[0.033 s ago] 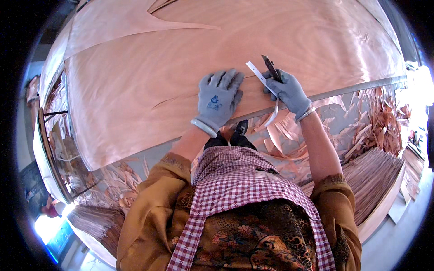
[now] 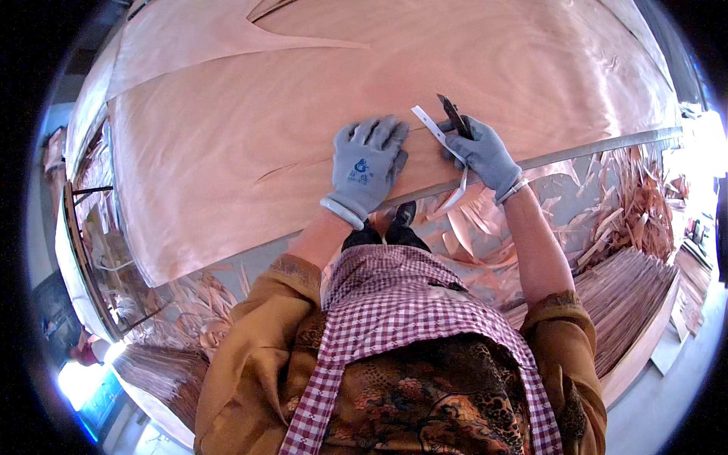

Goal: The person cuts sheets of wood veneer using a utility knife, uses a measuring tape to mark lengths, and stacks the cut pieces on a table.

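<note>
A wide sheet of thin pinkish wood veneer [image 2: 220, 152] lies in front of me. My left hand [image 2: 362, 168], in a grey glove, rests palm down on it near the front edge, fingers stretched forward. A thin dark split [image 2: 284, 170] in the veneer runs toward that hand from the left. To its right, my gloved right hand [image 2: 487, 159] is closed round a dark knife [image 2: 453, 114], whose tip points up and away. A narrow white strip with small dark marks, apparently tape [image 2: 429, 123], passes through the same hand, its tail hanging over the front edge.
Torn veneer scraps [image 2: 641, 205] lie below the front edge. Stacked veneer sheets [image 2: 626, 303] stand at my right, with another stack [image 2: 163, 375] at lower left. A loose veneer piece [image 2: 182, 45] with a curved, pointed edge lies at the far left.
</note>
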Available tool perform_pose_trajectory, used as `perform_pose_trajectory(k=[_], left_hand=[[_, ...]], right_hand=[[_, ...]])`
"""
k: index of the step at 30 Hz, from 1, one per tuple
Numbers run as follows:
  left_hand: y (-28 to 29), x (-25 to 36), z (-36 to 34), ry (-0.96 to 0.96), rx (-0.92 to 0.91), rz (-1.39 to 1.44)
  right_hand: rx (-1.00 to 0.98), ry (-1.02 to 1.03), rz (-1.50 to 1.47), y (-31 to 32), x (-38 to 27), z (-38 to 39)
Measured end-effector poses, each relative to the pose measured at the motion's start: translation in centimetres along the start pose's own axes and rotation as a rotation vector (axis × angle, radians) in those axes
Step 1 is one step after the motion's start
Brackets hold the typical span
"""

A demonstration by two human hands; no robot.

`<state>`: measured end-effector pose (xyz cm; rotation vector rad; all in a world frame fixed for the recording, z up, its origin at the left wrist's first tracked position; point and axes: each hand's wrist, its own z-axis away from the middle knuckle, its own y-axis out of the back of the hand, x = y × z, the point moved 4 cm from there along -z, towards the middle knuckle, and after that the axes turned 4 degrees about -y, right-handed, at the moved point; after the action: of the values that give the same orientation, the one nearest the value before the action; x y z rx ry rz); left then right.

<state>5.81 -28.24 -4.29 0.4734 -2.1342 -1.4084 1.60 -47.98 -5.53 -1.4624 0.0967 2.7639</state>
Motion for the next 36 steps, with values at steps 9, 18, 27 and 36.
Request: perform_pose_trajectory(k=[9,18,27,36], left_hand=[[0.1,0.4,-1.3,-0.089,0.092,0.080],[-2.1,0.7,-1.1,-0.039,-0.053,0.124],[-0.6,-0.8,0.8,0.087,-0.049,-0.011],[0.4,-0.2,1.1,-0.009,0.069,0.089]], right_hand=[[0.007,0.009,0.001,0.1,0.7,-0.3],[0.085,-0.006,0.191,0.4,1.5,-1.0],[-0.064,0.086,-0.281,-0.3,-1.1,1.8],[-0.024,0.000,0.142,-2.7,1.1,-0.5]])
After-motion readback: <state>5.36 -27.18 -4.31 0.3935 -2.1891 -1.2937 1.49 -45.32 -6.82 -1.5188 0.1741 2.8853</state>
